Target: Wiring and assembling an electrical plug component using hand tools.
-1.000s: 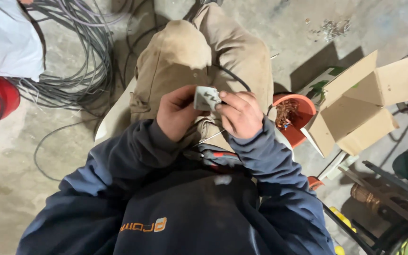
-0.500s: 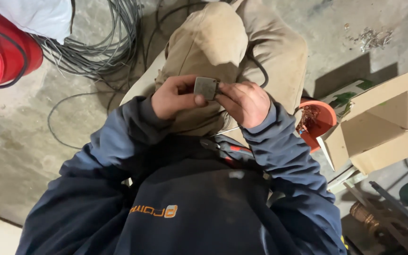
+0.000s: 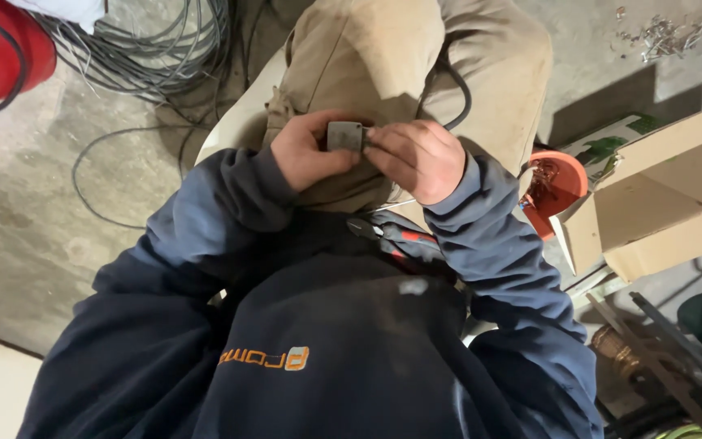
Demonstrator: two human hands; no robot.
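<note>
Both hands grasp small grey plate (image 3: 344, 136): left hand (image 3: 309, 151) | right hand (image 3: 418, 159) fingers pinch opposite edges; above lap.

1. We log a small grey square plate (image 3: 344, 135), plain, held between our hands.
2. Our sleeves (image 3: 205, 236) are dark navy blue; the chest bears an orange mark.
3. Our trousers (image 3: 383, 65) are plain tan.
4. We note red-handled pliers (image 3: 404, 238) with black trim.
5. The cable coil (image 3: 156, 57) is grey and black.
6. The bucket (image 3: 2, 49) is red.
7. The bowl (image 3: 558, 191) is orange-red.
8. The cardboard box (image 3: 652, 211) is plain brown.
9. The floor (image 3: 26, 219) is mottled grey concrete.
</note>
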